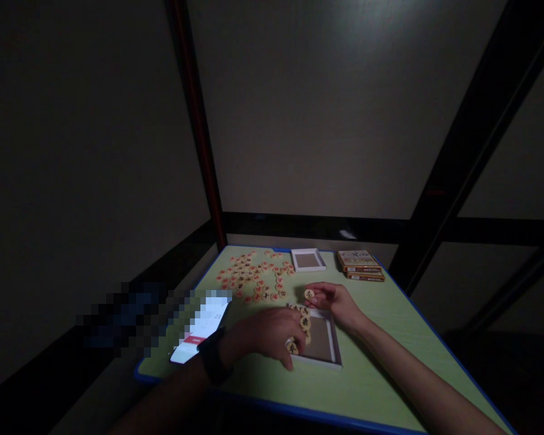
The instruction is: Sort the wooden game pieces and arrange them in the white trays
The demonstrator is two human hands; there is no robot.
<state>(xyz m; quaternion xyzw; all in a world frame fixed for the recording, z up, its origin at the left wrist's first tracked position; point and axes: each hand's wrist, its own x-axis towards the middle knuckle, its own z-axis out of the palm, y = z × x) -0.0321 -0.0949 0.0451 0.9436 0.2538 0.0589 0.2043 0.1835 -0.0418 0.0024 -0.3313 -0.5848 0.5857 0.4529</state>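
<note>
My right hand (333, 300) pinches one round wooden game piece (309, 294) just above the far edge of a shallow white box tray (330, 353). My left hand (272, 335), with a dark watch on the wrist, rests curled at the tray's left side and touches a row of round pieces (303, 321) lined up inside it. One piece (291, 345) sits at its fingertips. Many more round pieces (254, 277) with red or black marks lie scattered on the green table (381, 314) beyond.
A second empty white box tray (307, 259) lies at the far edge. Stacked flat boxes (359, 265) sit at the far right corner. A lit phone (202, 329) lies at the left edge. Dark beams and walls surround the blue-edged table.
</note>
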